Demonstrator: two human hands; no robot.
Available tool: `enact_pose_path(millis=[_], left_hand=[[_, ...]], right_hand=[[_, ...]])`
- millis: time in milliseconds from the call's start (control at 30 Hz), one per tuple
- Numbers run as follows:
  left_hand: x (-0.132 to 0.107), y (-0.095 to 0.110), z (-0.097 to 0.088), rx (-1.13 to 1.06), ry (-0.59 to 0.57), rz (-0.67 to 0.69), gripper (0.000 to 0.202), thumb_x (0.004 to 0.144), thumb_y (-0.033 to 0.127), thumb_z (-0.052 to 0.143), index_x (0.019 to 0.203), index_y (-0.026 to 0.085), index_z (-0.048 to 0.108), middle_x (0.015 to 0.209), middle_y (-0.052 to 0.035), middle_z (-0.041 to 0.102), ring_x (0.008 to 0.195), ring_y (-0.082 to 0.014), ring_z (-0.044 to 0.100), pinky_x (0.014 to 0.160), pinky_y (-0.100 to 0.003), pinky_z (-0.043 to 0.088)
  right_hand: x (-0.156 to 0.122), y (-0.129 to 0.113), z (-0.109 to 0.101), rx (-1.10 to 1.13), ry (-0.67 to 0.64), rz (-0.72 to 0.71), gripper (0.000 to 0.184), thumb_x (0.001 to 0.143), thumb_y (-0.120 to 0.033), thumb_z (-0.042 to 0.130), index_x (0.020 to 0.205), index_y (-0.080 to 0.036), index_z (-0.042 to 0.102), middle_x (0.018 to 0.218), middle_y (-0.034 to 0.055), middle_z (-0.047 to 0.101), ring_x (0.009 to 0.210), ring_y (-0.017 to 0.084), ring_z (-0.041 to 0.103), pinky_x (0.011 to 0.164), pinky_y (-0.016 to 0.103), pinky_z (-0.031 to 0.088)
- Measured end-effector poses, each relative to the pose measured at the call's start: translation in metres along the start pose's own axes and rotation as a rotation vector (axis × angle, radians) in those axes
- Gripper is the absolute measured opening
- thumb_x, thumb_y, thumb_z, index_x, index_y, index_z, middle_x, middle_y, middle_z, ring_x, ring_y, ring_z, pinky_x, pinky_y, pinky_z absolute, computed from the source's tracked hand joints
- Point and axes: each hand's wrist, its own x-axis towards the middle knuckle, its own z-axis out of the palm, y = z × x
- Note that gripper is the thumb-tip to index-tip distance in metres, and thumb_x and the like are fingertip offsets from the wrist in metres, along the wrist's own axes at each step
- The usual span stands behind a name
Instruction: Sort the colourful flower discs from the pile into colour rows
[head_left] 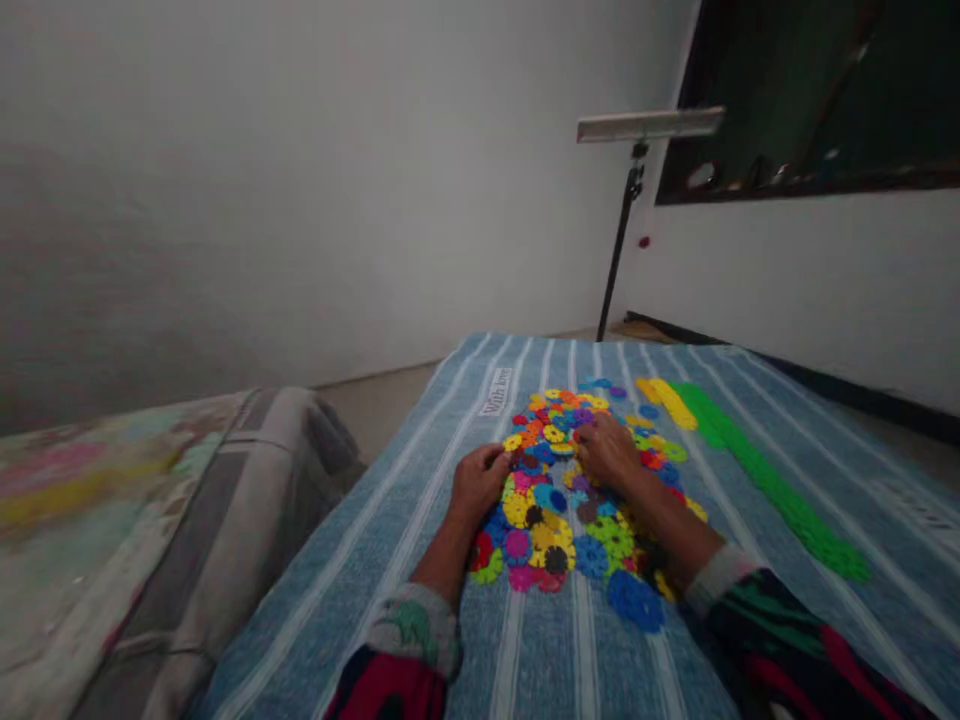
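Observation:
A loose pile of interlocking plastic flower discs in many colours lies spread over the blue striped cloth. My left hand is at the pile's left edge, thumb and forefinger closed at a yellow flower disc. Deeper in the pile, my right hand reaches down with its fingers curled together among the discs; what they pinch is hidden. A larger blue disc lies at the near right of the pile, below my right forearm.
Right of the pile lie a long green strip of joined discs and a shorter yellow strip. The striped cloth covers the table. A padded surface with a grey cover stands left. Behind is a stand with a light bar.

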Motion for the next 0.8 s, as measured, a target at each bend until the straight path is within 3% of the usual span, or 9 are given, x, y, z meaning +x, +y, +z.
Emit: enact_pose_path(millis=[233,467,600,700,800], left_hand=[[-0.001,0.002,-0.003,-0.001,0.04,0.019,0.035,0.078,0.042,0.052,0.088,0.017,0.074,0.088,-0.0063,0.076,0.085,-0.0224,0.068,0.079,-0.032,0.052],[-0.001,0.0,-0.002,0.02,0.058,0.012,0.032,0.077,0.039,0.053,0.087,0.017,0.075,0.086,-0.0057,0.076,0.082,-0.0213,0.068,0.077,-0.031,0.052],[0.0,0.001,-0.002,0.035,0.061,0.007,0.031,0.077,0.039,0.053,0.086,0.017,0.075,0.086,-0.0049,0.076,0.082,-0.0209,0.068,0.077,-0.03,0.052],[-0.001,0.001,-0.003,0.038,0.059,0.004,0.031,0.077,0.039,0.054,0.085,0.018,0.075,0.083,-0.0039,0.075,0.08,-0.0203,0.068,0.074,-0.029,0.052],[-0.001,-0.001,-0.004,0.047,0.06,0.013,0.03,0.077,0.038,0.054,0.085,0.018,0.074,0.083,-0.0041,0.075,0.08,-0.0203,0.068,0.075,-0.03,0.052]], right_hand=[[-0.015,-0.042,-0.01,0.065,-0.177,-0.246,0.031,0.094,-0.037,0.049,0.11,-0.021,0.07,0.113,0.0111,0.065,0.106,0.025,0.057,0.09,0.035,0.039],[-0.047,-0.032,-0.019,-0.002,-0.209,-0.309,0.032,0.091,-0.039,0.053,0.092,-0.015,0.075,0.105,0.0144,0.07,0.1,0.026,0.063,0.082,0.032,0.041],[-0.035,-0.031,-0.019,-0.063,-0.159,-0.211,0.037,0.095,-0.034,0.045,0.091,-0.014,0.075,0.098,0.0156,0.072,0.091,0.026,0.065,0.077,0.032,0.042],[-0.014,-0.036,-0.011,-0.029,-0.086,-0.243,0.035,0.096,-0.028,0.042,0.096,-0.017,0.075,0.104,0.0141,0.07,0.098,0.025,0.063,0.081,0.032,0.042],[0.009,-0.033,0.002,-0.014,-0.099,-0.198,0.033,0.094,-0.023,0.042,0.101,-0.017,0.074,0.11,0.015,0.067,0.106,0.026,0.058,0.086,0.033,0.041]])
